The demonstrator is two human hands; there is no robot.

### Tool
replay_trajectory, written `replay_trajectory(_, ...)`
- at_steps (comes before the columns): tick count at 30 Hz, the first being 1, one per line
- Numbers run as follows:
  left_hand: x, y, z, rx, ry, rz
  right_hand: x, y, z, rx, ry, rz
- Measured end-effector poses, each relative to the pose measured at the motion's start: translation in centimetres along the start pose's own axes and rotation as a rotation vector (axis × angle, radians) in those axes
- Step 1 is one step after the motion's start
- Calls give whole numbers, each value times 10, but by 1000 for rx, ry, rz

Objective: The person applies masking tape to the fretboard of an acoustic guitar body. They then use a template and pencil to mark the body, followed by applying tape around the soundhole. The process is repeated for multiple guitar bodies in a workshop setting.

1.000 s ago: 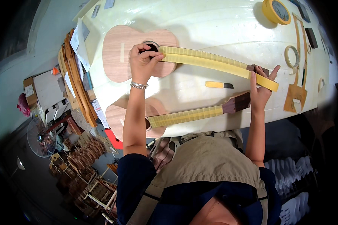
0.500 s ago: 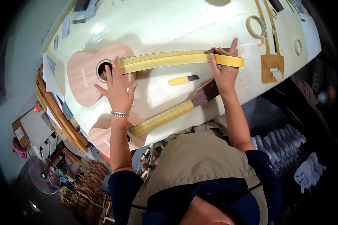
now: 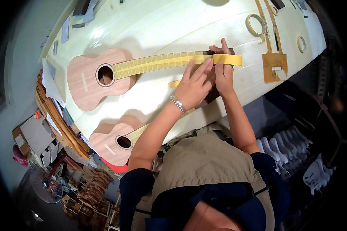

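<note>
An unfinished ukulele (image 3: 81, 69) lies across the table, its fingerboard covered by strips of yellow masking tape (image 3: 154, 63). My left hand (image 3: 193, 86) rests near the headstock end of the neck, fingers stretched out and touching the tape. Around a roll of yellow tape (image 3: 235, 60) by the headstock, my right hand (image 3: 224, 73) is closed, with some fingers extended beyond it. A yellow-handled cutter (image 3: 174, 83) shows only in part beside my left hand. Nearer to me lies a second ukulele (image 3: 108, 144), its taped neck partly behind my left arm.
Two tape rolls, one large (image 3: 247, 26) and one small (image 3: 298, 44), lie at the right. A tan paddle-shaped template (image 3: 268, 71) is between them, near the table edge. Wooden strips (image 3: 54, 123) stand along the left side. Grey stacked parts (image 3: 283, 144) are below at right.
My left hand has moved right along the neck from the sound hole toward the headstock. The tape band now lies flat along the middle of the fingerboard. My right hand shifted slightly left with the roll.
</note>
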State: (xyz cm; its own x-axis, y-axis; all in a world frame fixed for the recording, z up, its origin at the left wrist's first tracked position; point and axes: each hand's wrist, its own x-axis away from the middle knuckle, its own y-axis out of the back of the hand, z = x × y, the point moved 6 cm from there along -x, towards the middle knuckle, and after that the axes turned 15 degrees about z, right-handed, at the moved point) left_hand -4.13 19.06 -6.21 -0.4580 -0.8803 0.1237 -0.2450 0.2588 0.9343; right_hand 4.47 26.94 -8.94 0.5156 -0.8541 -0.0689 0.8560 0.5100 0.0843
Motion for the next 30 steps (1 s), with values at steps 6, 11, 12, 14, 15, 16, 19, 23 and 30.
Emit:
replay_trajectory(6, 34, -25, 46, -15, 495, -1, 2, -2, 0, 34, 78, 12)
replay_trajectory(11, 34, -1, 42, 347, 489, -36, 4, -4, -4, 32, 99, 2)
replay_trajectory(12, 35, 8, 42, 449, 467, -194, 4, -2, -4, 36, 107, -9)
replay_trajectory(14, 25, 9, 47, 825, 518, -292, 2, 1, -3, 47, 121, -26)
replay_trajectory(15, 20, 5, 48, 1015, 543, -342, 2, 1, -1, 48, 121, -31)
replay_trajectory(16, 14, 1, 46, 1141, 514, -362, 2, 1, 0, 49, 122, -35)
replay_trajectory(19, 2, -9, 48, 1191, 479, -333, 1, 2, 3, 67, 122, -35)
replay_trajectory(23, -5, -13, 50, 1189, 467, -296, 1, 3, 1, 73, 131, -50)
replay_trajectory(30, -6, -11, 47, 1230, 498, -323, 1, 3, -3, 162, 139, -44)
